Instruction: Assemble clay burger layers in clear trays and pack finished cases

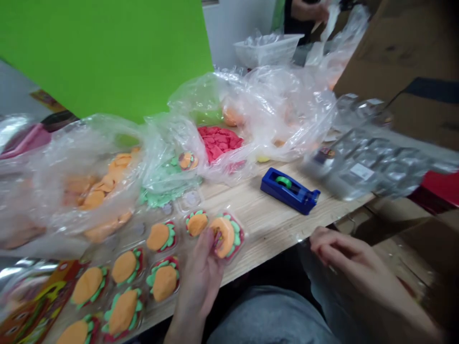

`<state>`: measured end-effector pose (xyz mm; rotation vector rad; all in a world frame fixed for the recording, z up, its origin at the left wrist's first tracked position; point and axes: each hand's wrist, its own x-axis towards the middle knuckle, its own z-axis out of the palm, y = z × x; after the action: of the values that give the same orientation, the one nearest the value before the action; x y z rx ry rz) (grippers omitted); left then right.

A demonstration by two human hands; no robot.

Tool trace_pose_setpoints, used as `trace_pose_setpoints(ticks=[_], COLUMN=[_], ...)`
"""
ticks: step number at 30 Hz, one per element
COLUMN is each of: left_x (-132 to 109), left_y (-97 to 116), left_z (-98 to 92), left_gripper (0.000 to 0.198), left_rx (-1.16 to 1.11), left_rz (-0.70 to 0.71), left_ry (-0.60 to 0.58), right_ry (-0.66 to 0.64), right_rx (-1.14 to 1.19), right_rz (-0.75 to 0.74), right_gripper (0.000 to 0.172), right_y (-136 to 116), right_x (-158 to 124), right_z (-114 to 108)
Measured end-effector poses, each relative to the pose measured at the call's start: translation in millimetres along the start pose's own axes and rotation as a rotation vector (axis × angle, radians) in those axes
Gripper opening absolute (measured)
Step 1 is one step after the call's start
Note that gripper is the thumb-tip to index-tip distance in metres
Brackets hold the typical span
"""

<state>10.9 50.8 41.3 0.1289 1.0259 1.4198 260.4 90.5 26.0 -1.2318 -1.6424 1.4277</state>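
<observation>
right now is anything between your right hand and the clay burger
Nothing visible: only the table's wooden edge lies between the right hand and the clay burger; the blue tape dispenser sits off that line.

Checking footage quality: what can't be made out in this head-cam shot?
Head view: the left hand hides part of the orange dough piece.
Head view: the crumpled plastic bag blurs what lies inside.
Head view: the top edge cuts off the co-worker's hand.
Head view: the printed card is too blurred to read, and the bottom edge cuts it off.
</observation>
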Motion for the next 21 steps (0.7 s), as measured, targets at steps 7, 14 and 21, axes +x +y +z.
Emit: trace_pose_setpoints(ticks=[7, 14, 21], left_x=[-7.8, -16.9, -10.3], left_y=[-1.4, -0.7, 2.2], left_z=[20.5, 22.8, 20.0], left_gripper=[0.024, 0.035, 0.034], left_rx=[0.014, 0.074, 0.059], left_rz=[0.162, 0.324, 0.275], left_ry=[0.016, 0.066, 0.055], right_ry=[-0.054, 0.139, -0.071], right_rx=[0.109, -0.05, -0.141], right_rz=[-0.347, -0.173, -0.223], right_gripper=[0.018, 0.032, 0.019], right_y=[-44.6, -39.5, -49.0], right_x=[-0.9, 17.9, 23.3], right_z=[76.6, 109.9, 106.8])
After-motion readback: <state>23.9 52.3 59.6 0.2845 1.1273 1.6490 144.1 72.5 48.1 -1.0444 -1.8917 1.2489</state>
